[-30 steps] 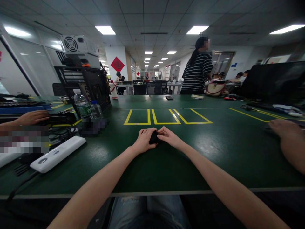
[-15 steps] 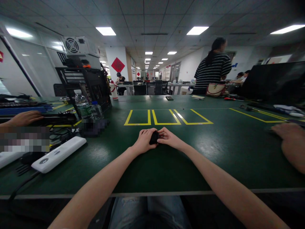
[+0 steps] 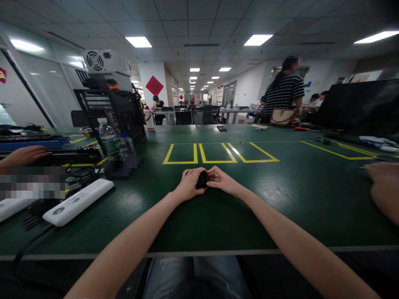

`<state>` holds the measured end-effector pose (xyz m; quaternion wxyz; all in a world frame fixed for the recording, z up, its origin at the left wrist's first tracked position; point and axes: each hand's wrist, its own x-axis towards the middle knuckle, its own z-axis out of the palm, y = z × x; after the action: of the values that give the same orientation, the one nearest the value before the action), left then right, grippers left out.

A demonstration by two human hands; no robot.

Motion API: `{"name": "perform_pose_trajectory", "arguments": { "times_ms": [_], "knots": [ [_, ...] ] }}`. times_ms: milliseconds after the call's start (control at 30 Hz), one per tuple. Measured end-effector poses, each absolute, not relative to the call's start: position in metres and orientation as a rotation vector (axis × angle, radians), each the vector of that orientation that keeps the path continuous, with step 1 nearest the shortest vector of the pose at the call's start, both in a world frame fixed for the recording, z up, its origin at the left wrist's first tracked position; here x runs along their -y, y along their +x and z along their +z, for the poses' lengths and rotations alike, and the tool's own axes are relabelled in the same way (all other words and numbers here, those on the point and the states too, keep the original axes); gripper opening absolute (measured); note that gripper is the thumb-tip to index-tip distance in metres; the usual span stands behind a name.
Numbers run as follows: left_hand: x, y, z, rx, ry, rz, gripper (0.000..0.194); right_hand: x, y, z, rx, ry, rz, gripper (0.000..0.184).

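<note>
Near the middle of the green tabletop [image 3: 215, 224], my left hand [image 3: 188, 185] is closed around a small, dark, rounded black object [image 3: 202, 180]. Its exact kind is too dark to make out, and my left fingers cover part of it. My right hand [image 3: 220, 181] meets the object's right side, thumb and fingers drawn together in a pinch there. Whether those fingertips hold some small part of it is hidden. Both forearms reach in from the front edge. Just beyond my hands lie yellow tape outlines [image 3: 217, 162] on the table.
A white power strip [image 3: 79, 202] with cables lies at left. Behind it stand plastic bottles [image 3: 109, 139] and an open computer case [image 3: 121, 112]. Other people's hands rest at the far left [image 3: 26, 156] and far right [image 3: 385, 187]. A phone [image 3: 222, 128] lies at the back.
My hands and the black object keep almost the same pose. The standing person in the striped top has shifted slightly right, and the co-worker's hand at far right has moved a little right.
</note>
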<state>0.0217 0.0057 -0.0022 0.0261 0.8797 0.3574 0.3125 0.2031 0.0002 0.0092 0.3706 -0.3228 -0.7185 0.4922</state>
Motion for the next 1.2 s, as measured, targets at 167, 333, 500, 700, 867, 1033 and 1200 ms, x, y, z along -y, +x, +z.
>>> {"name": "perform_pose_trajectory", "arguments": {
  "times_ms": [167,333,500,700,867,1033,1200],
  "knots": [
    [-0.004,0.022,0.000,-1.097,2.714,0.965,0.060,0.002,0.202,0.010,1.842,-0.885,1.193,0.028],
    [-0.005,0.022,0.000,-1.092,2.719,0.973,0.060,0.000,0.199,0.007,1.842,-0.928,1.066,0.024],
    [-0.005,0.023,-0.001,-1.114,2.708,0.972,0.061,-0.006,0.197,0.002,1.823,-0.961,1.094,0.028],
    [-0.004,0.023,0.000,-1.118,2.689,0.972,0.060,-0.002,0.198,0.005,1.859,-0.832,1.132,0.029],
    [-0.003,0.022,0.001,-1.113,2.695,0.959,0.061,0.000,0.198,0.003,1.857,-0.845,1.146,0.031],
    [-0.001,0.021,0.004,-1.101,2.707,0.952,0.060,-0.001,0.195,0.002,1.815,-0.921,1.120,0.025],
    [0.000,0.020,0.004,-1.105,2.699,0.943,0.060,0.002,0.193,0.005,1.763,-0.943,1.181,0.029]
  ]
}}
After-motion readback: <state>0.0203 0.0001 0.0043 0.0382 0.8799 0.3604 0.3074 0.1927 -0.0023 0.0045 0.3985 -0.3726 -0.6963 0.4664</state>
